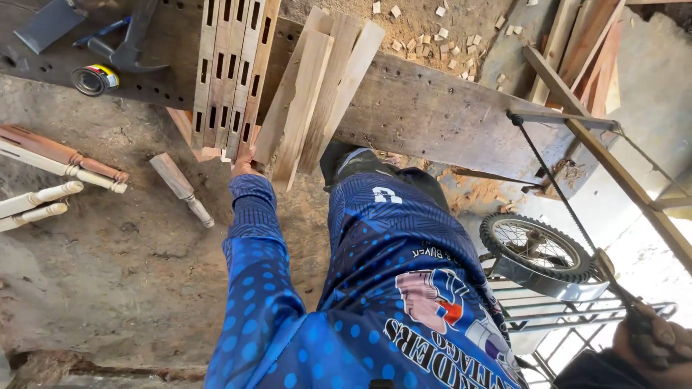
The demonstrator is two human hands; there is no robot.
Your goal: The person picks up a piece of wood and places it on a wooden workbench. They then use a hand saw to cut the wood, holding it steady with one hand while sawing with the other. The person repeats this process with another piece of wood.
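Note:
My left hand (245, 163), in a blue dotted sleeve, reaches forward and grips the near ends of a bundle of slotted wooden slats (225, 72). The slats lie across the dark workbench plank (432, 108). Plain wooden boards (317, 86) fan out just right of the bundle, touching it. At the lower right my right hand (652, 346) is closed around the end of a frame saw whose thin dark blade (562, 202) runs up to a wooden frame bar (562, 119). My blue printed jersey (404, 288) fills the middle.
A hammer (130, 50) and a small round tin (94, 79) lie on the bench's left end. Turned wooden legs (58, 158) and another (180, 187) rest on the dirt floor. A small spoked wheel (537, 248) stands at right. Small wood offcuts (432, 36) are scattered beyond the bench.

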